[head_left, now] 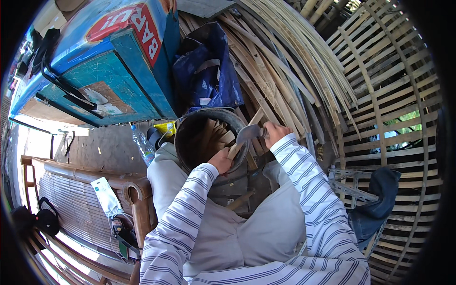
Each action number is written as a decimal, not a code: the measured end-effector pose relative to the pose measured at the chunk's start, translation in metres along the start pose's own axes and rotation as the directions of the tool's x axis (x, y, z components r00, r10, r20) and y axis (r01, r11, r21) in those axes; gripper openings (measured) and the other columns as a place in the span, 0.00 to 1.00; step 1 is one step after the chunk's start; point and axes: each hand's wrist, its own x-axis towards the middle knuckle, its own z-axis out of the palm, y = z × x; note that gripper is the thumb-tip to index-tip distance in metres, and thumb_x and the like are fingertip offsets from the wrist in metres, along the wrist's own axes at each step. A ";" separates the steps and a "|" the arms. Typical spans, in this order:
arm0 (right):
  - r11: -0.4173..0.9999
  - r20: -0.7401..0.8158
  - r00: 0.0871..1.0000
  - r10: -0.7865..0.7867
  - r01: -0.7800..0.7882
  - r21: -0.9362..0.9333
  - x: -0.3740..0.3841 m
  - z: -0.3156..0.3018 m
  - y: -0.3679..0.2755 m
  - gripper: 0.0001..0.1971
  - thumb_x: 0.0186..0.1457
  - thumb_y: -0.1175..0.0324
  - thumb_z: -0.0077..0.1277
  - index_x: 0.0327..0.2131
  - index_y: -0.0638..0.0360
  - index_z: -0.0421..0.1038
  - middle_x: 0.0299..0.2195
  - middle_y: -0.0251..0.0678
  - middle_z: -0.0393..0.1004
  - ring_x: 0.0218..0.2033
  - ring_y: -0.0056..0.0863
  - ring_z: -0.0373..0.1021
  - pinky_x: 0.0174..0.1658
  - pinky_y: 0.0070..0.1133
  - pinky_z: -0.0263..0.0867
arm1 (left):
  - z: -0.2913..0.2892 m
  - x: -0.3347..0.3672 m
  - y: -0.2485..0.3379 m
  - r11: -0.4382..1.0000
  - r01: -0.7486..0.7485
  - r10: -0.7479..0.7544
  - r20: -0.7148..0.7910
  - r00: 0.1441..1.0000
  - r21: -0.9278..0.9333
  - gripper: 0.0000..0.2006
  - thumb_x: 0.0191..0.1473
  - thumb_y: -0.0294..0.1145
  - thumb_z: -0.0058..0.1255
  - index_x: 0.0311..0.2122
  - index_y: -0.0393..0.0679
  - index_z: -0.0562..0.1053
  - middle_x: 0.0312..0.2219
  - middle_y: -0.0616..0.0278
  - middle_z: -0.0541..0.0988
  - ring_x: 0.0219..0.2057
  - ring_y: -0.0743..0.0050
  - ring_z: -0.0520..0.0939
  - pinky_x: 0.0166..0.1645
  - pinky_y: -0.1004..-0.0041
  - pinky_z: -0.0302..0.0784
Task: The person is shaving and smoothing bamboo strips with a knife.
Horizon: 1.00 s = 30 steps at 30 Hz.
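The rim of a dark bucket [182,147] curves just ahead and to the left of the left hand [221,161], which sits at its near edge. Room for the right hand [276,134] is bounded ahead and to its right by a pile of long wooden strips [280,61]. Legs in pale trousers [213,237] flank the space on the near side of both hands.

Ahead of the grip, past the bucket, stands a blue bag [209,71]; ahead and left is a big blue box [104,80]. Bare ground [85,147] shows to the left, with a bamboo bench [85,190] nearer the body. A slatted wall [394,95] rises well to the right, dark cloth [380,199] before it.

The left hand's fingers are closed around a piece of wood [234,151], which slants away ahead and to the right. The right hand grips the handle of a knife [248,134]; its wide blade points left, across the wood, just beyond the left hand. Whether the edge touches, I cannot tell.
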 end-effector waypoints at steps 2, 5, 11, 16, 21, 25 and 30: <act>0.980 -0.051 0.981 0.187 -0.182 0.083 0.004 0.009 -0.008 0.18 0.43 0.64 0.60 0.37 0.62 0.69 0.34 0.47 0.75 0.39 0.48 0.71 0.43 0.37 0.66 | -0.011 0.021 -0.047 0.973 -0.192 0.219 -0.242 0.945 0.130 0.12 0.53 0.28 0.43 0.43 0.39 0.65 0.20 0.64 0.70 0.20 0.77 0.72 0.20 0.73 0.71; 0.875 -0.091 0.883 0.460 -0.433 0.216 0.001 0.028 0.018 0.28 0.42 0.55 0.62 0.43 0.66 0.70 0.37 0.52 0.74 0.43 0.51 0.69 0.49 0.35 0.65 | -0.012 0.021 -0.024 0.999 -0.048 0.042 -0.221 0.974 -0.021 0.11 0.53 0.30 0.45 0.40 0.39 0.65 0.22 0.64 0.70 0.20 0.77 0.72 0.21 0.73 0.71; 0.810 0.082 0.887 0.454 -0.449 0.377 0.003 0.037 -0.005 0.30 0.44 0.50 0.59 0.45 0.65 0.68 0.41 0.52 0.73 0.45 0.49 0.68 0.50 0.34 0.64 | -0.018 0.033 -0.036 0.959 0.126 -0.164 -0.131 0.978 -0.254 0.09 0.53 0.33 0.47 0.33 0.37 0.69 0.22 0.64 0.70 0.20 0.75 0.73 0.24 0.72 0.74; 0.924 0.126 0.974 0.191 -0.221 0.312 -0.009 0.048 -0.031 0.31 0.50 0.50 0.54 0.50 0.63 0.62 0.41 0.56 0.71 0.43 0.50 0.70 0.47 0.36 0.66 | -0.015 0.036 -0.020 0.919 0.135 -0.172 -0.067 0.983 -0.371 0.09 0.54 0.32 0.45 0.34 0.37 0.71 0.19 0.64 0.69 0.19 0.74 0.73 0.23 0.71 0.74; 0.970 0.279 0.960 -0.027 -0.042 0.238 -0.012 0.044 -0.060 0.21 0.53 0.54 0.50 0.44 0.59 0.66 0.29 0.55 0.74 0.34 0.55 0.71 0.38 0.40 0.69 | -0.017 0.038 -0.018 0.856 0.167 -0.220 -0.052 0.974 -0.489 0.10 0.57 0.33 0.39 0.36 0.38 0.70 0.18 0.64 0.70 0.16 0.74 0.70 0.21 0.75 0.67; 0.989 0.232 0.973 -0.004 -0.031 0.147 -0.009 0.056 -0.061 0.18 0.56 0.51 0.45 0.37 0.58 0.65 0.20 0.53 0.73 0.26 0.56 0.71 0.30 0.43 0.69 | -0.017 0.040 -0.025 0.818 0.163 -0.214 -0.030 0.976 -0.551 0.11 0.57 0.35 0.39 0.37 0.40 0.70 0.18 0.65 0.70 0.15 0.76 0.68 0.20 0.75 0.65; 0.997 0.183 0.982 0.057 -0.066 0.048 -0.015 0.066 -0.060 0.18 0.58 0.51 0.43 0.33 0.58 0.63 0.18 0.53 0.72 0.24 0.55 0.72 0.28 0.44 0.68 | 0.002 0.039 -0.009 0.987 0.154 -0.163 -0.375 0.913 -0.054 0.17 0.53 0.36 0.43 0.44 0.36 0.72 0.32 0.46 0.79 0.28 0.55 0.81 0.32 0.64 0.76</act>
